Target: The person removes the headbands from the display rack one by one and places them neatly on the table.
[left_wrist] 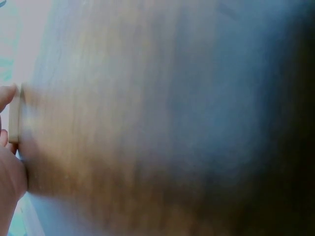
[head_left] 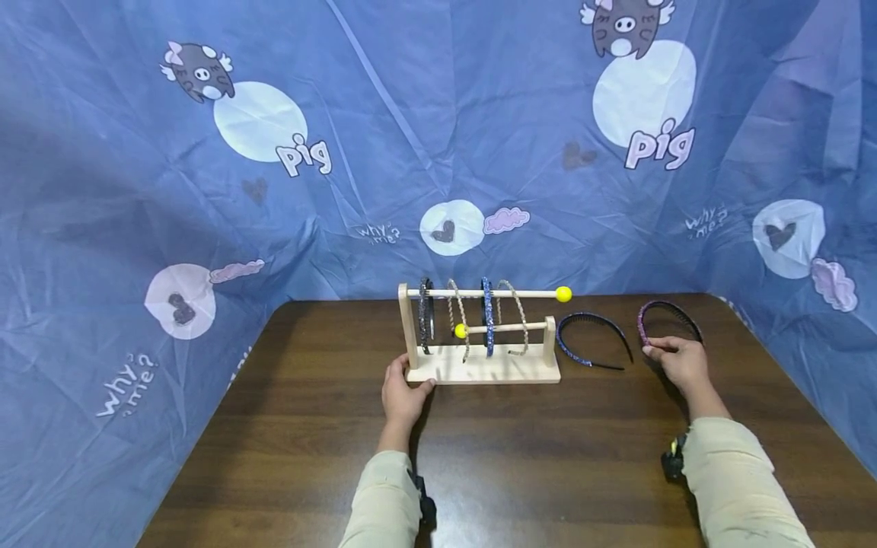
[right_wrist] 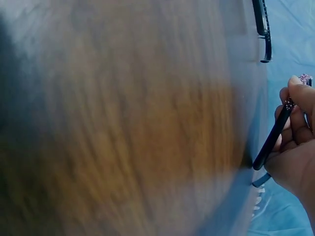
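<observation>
My left hand [head_left: 403, 396] grips the left end of the wooden stand's base [head_left: 486, 371], thumb along its front edge; the left wrist view shows only part of that hand [left_wrist: 9, 167] beside the base's end [left_wrist: 15, 115]. A black, a blue [head_left: 489, 320] and two beaded headbands hang on the stand's rods. At the right, my right hand [head_left: 681, 369] pinches a pink-glitter headband [head_left: 642, 323] between thumb and fingers. In the right wrist view the hand [right_wrist: 295, 132] holds it, with a black end [right_wrist: 273, 140] pointing down.
A blue-glitter headband [head_left: 574, 355] lies on the brown table [head_left: 534, 464] between the stand and my right hand. Yellow balls cap the rods, one [head_left: 563, 294] at the upper right. Behind the table hangs a blue printed cloth [head_left: 384, 183].
</observation>
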Available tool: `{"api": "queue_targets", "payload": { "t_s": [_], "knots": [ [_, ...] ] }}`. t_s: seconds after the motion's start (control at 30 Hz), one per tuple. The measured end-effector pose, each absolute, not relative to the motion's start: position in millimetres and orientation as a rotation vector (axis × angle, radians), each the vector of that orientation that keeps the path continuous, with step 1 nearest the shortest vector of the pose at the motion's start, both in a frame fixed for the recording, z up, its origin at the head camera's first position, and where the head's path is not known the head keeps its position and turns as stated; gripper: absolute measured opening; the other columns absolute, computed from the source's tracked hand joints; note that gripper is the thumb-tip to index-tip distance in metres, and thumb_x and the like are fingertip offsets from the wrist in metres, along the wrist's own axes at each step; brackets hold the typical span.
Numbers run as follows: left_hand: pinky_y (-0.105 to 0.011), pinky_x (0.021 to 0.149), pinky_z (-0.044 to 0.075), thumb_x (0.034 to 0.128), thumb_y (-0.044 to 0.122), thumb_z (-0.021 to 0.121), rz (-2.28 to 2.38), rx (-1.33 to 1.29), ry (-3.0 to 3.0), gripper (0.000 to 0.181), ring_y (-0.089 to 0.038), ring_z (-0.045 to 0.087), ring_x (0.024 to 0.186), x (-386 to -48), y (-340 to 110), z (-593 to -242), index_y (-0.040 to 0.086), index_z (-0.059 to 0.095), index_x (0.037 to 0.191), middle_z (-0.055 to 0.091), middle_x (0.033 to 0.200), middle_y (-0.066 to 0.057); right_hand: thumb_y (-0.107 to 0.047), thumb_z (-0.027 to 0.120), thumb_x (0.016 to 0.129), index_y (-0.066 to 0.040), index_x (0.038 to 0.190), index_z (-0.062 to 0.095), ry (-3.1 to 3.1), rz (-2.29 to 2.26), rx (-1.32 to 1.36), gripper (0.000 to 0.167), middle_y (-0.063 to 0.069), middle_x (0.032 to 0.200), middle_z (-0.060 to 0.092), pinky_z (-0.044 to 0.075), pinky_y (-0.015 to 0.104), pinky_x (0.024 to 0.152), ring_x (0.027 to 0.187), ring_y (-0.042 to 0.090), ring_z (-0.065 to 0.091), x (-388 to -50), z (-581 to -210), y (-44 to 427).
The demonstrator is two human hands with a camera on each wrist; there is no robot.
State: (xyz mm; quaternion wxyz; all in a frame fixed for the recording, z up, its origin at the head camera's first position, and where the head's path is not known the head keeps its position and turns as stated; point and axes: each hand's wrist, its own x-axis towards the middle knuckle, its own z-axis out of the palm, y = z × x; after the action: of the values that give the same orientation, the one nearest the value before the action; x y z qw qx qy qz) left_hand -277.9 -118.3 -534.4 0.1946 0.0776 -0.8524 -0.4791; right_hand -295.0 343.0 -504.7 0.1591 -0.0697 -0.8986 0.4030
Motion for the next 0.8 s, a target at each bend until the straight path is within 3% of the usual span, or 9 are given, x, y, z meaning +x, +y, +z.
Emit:
{"api": "queue_targets", "payload": {
  "t_s": [0.1, 0.27, 0.5, 0.8],
  "knots": [
    [-0.043, 0.094, 0.037, 0.0649, 0.008, 0.082, -1.35, 0.217, -2.389, 0.061, -0.031, 0.052, 0.107, -277.1, -118.4, -534.6, 0.004, 0.055, 0.119, 0.056, 0.114, -0.014, -0.012, 0.069, 0.084, 0.009, 0.1, 0.067, -2.573, 1.197, -0.232, 0.026, 0.022, 0.099, 0.065, 0.039, 0.017, 0.061, 0.081, 0.009, 0.052, -295.1, -507.8, 342.6],
    [-0.042, 0.095, 0.037, 0.0652, 0.009, 0.082, -1.341, 0.209, -2.392, 0.061, -0.031, 0.052, 0.109, -276.7, -118.4, -534.8, 0.004, 0.055, 0.119, 0.056, 0.115, -0.014, -0.011, 0.069, 0.083, 0.009, 0.1, 0.067, -2.585, 1.208, -0.241, 0.026, 0.023, 0.098, 0.065, 0.039, 0.018, 0.061, 0.082, 0.014, 0.052, -293.4, -508.0, 341.5],
    [-0.043, 0.095, 0.037, 0.0651, 0.008, 0.082, -1.345, 0.203, -2.385, 0.062, -0.032, 0.052, 0.109, -276.8, -118.8, -537.3, 0.003, 0.055, 0.12, 0.056, 0.117, -0.014, -0.005, 0.064, 0.085, 0.01, 0.1, 0.065, -2.679, 1.088, -0.121, 0.022, 0.027, 0.101, 0.063, 0.04, 0.03, 0.068, 0.088, 0.031, 0.055, -292.9, -513.9, 343.7],
    [-0.043, 0.093, 0.038, 0.0644, 0.008, 0.082, -1.341, 0.197, -2.381, 0.062, -0.032, 0.052, 0.108, -274.9, -117.4, -533.6, 0.004, 0.055, 0.12, 0.056, 0.115, -0.014, -0.002, 0.063, 0.083, 0.009, 0.096, 0.066, -2.695, 0.975, -0.08, 0.018, 0.025, 0.092, 0.065, 0.042, 0.045, 0.074, 0.088, 0.041, 0.057, -292.3, -516.2, 342.9]
  ]
}}
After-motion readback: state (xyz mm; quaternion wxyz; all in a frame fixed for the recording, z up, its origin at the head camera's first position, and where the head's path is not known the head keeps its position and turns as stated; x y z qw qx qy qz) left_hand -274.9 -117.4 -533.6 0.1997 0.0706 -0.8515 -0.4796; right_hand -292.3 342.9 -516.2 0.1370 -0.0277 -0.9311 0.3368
